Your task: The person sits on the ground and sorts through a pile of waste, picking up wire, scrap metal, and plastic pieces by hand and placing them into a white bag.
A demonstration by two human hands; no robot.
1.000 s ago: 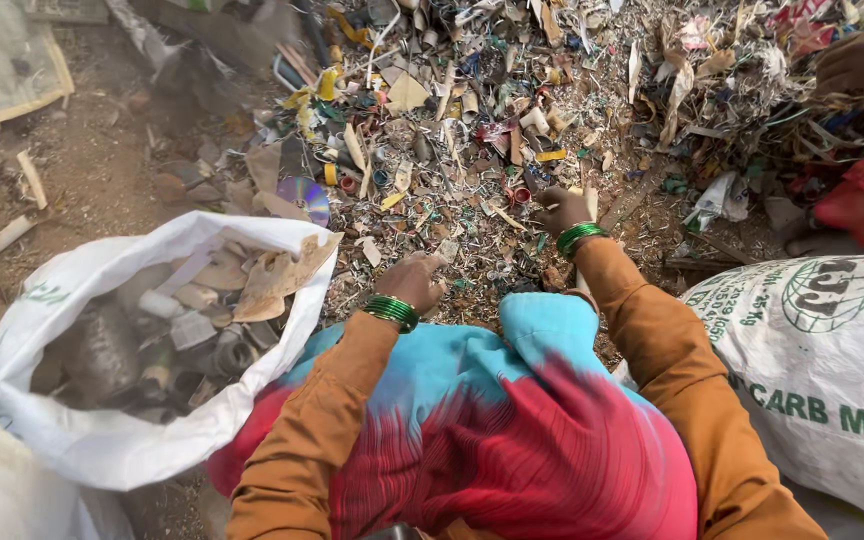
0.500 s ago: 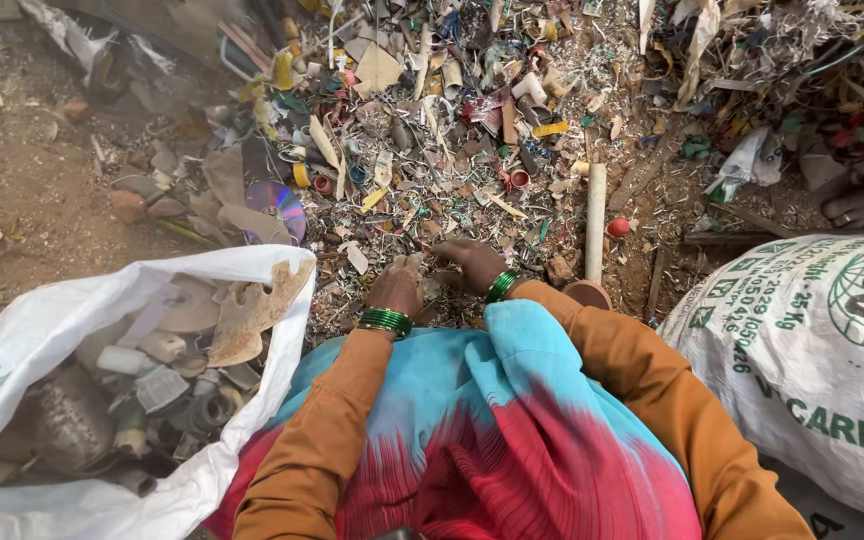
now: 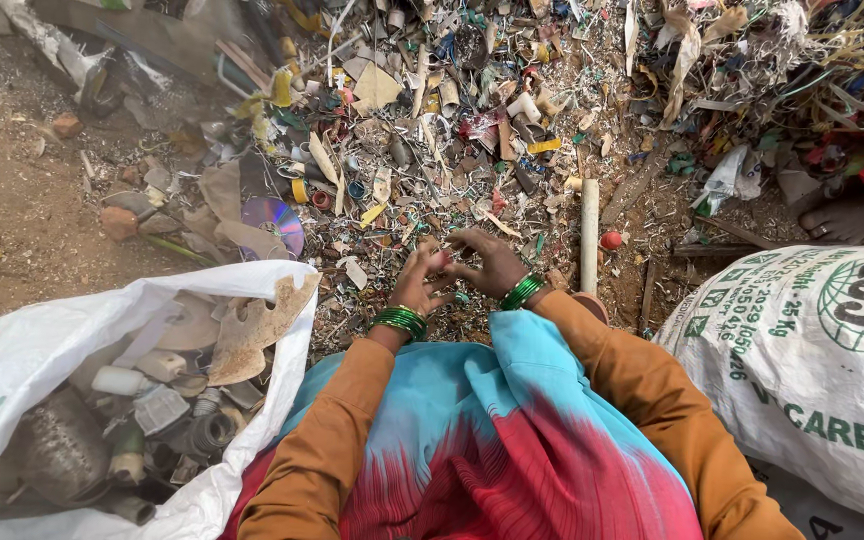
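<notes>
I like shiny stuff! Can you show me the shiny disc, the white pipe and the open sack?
disc (image 3: 274, 222): head view, on its shiny face.
pipe (image 3: 589, 235): head view, mid-length of the tube.
sack (image 3: 62, 330): head view, on its white rim.

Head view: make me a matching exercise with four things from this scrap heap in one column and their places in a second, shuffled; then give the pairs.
Things:
1. shiny disc
2. pale tube
3. open white sack
4. printed sack

Places:
A. at the lower right, beside the right sleeve
B. upright in the picture, just right of the right hand
C. at the lower left, holding bottles and cardboard
D. on the ground above the open sack, left of the left hand

Pairs: 1-D, 2-B, 3-C, 4-A
</notes>
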